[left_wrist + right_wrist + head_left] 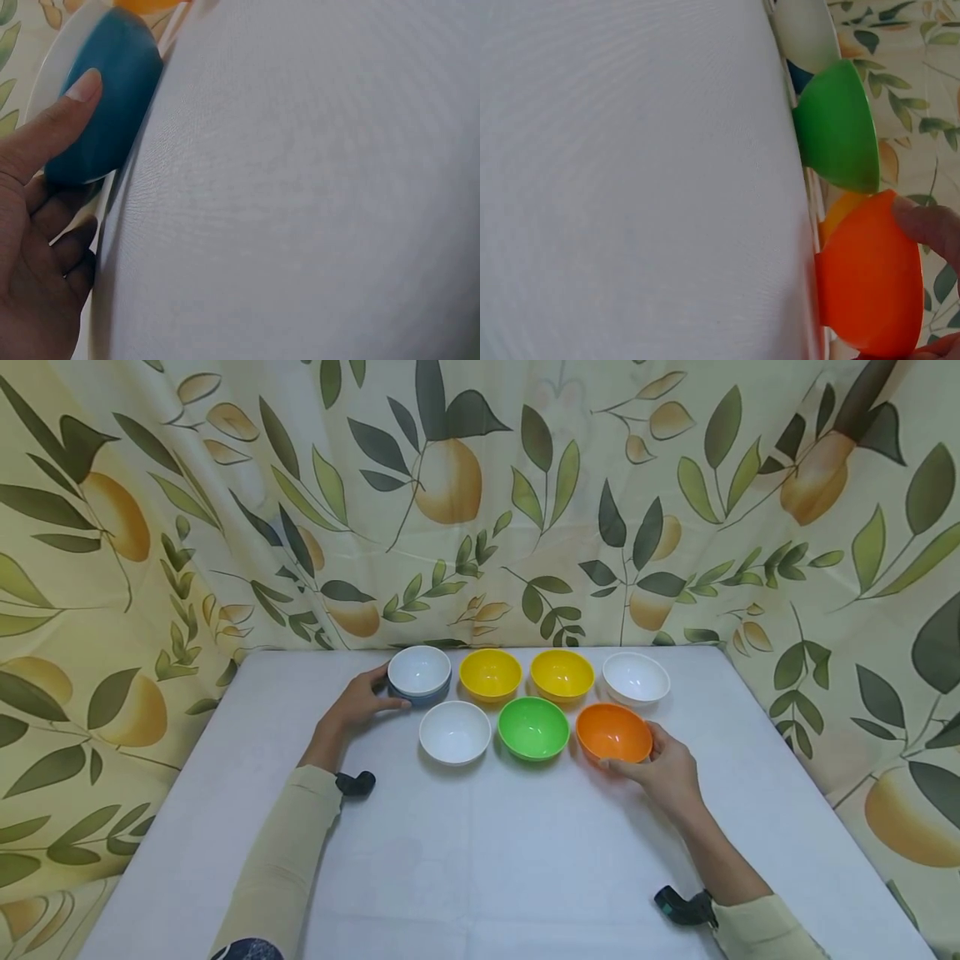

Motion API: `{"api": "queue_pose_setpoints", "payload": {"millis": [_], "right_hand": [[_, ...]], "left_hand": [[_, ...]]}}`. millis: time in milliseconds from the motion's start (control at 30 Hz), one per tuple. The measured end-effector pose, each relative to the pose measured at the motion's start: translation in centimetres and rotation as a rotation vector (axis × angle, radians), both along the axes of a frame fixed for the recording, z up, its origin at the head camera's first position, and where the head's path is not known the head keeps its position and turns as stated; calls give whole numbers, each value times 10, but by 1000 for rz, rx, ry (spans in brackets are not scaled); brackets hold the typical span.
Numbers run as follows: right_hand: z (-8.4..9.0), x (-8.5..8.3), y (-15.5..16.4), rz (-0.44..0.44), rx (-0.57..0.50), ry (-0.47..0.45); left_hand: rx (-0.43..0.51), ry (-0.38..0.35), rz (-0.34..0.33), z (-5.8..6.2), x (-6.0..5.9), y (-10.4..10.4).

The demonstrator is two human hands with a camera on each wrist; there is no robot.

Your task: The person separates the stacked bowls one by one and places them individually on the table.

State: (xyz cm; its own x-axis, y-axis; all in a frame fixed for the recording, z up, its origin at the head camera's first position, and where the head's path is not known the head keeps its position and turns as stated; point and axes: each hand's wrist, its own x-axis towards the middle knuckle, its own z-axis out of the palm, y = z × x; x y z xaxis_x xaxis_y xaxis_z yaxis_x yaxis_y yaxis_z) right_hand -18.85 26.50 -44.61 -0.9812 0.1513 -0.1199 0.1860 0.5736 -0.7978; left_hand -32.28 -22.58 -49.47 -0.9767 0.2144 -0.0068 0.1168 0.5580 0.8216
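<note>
At the left end of the back row, a white bowl (420, 670) sits inside a blue bowl (433, 697). My left hand (362, 700) grips this pair from its left side, the thumb (75, 101) lying against the blue wall in the left wrist view. An orange bowl (614, 732) stands at the right end of the front row. Holding it at its right side is my right hand (671, 770), with the thumb (922, 225) at the rim in the right wrist view. Left of the orange bowl stands a green bowl (534, 729).
Another white bowl (455, 732) is left of the green one. Two yellow bowls, one left (490, 675) and one right (562, 675), share the back row with a white bowl (636, 678) on the right. A patterned curtain (480, 568) hangs behind the white-covered table (480, 860).
</note>
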Motion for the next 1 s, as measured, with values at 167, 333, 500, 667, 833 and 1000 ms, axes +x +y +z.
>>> {"api": "queue_pose_setpoints", "payload": {"millis": [167,333,500,667,833,1000], "right_hand": [[-3,-1,-1,-14,14,34],[-5,0,-1,-13,17,61],[-7,-2,-1,-16,25,82],[-8,-2,-1,-21,24,89],[-9,-3,-1,-16,27,97],[-11,-3,-2,-13,23,102]], "left_hand": [[2,-6,5,-2,-1,-1],[5,4,-2,-3,-1,-1],[22,7,-4,-4,-2,-2],[32,-4,-3,-2,-2,-1],[16,-16,6,-2,-2,-1],[18,-17,7,-3,-3,-2]]}}
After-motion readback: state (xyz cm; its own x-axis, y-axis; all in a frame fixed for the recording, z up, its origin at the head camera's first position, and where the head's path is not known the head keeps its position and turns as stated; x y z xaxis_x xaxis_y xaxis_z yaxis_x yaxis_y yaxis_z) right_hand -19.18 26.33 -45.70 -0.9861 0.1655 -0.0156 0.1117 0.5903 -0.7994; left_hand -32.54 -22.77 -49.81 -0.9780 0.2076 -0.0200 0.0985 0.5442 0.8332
